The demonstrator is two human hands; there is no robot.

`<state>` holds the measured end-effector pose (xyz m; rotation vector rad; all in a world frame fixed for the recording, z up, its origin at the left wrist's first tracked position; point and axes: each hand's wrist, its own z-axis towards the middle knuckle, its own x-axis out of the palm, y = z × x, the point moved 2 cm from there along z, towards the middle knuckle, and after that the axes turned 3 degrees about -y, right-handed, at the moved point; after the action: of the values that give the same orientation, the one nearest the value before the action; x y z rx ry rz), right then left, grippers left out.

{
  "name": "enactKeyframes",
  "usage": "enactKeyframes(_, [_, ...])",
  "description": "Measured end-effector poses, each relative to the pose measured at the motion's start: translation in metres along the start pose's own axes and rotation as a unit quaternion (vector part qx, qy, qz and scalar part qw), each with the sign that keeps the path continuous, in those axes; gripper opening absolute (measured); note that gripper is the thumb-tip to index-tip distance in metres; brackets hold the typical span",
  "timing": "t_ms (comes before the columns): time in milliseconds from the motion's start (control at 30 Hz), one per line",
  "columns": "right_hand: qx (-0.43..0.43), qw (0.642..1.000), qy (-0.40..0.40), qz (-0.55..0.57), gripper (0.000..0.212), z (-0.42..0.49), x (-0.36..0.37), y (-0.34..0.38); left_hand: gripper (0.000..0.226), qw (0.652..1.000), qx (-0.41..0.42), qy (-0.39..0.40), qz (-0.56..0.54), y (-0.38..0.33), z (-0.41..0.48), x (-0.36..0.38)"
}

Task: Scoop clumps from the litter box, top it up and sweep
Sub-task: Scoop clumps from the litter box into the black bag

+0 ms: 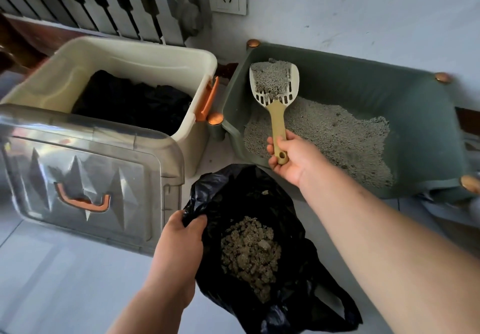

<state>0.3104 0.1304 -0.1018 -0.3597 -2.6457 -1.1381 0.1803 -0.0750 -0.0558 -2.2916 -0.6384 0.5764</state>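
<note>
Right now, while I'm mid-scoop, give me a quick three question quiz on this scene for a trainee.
1. True or false: the scoop is empty.
2. What does the left hand grip? A the black bag by its rim, B a broom, C a dustpan.
3. Fill in: the right hand holds the scoop by its handle over the ____.
Key: 1 false, it is loaded. 2 A. 3 litter box.
</note>
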Motion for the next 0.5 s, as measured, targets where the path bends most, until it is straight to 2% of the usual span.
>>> enactKeyframes(500, [-0.015,0.999,-0.005,-0.039,0.034,-0.013,-0.035,-0.005,0.011,1.000,0.003,0.003,0.003,0.000,-0.008,0.001])
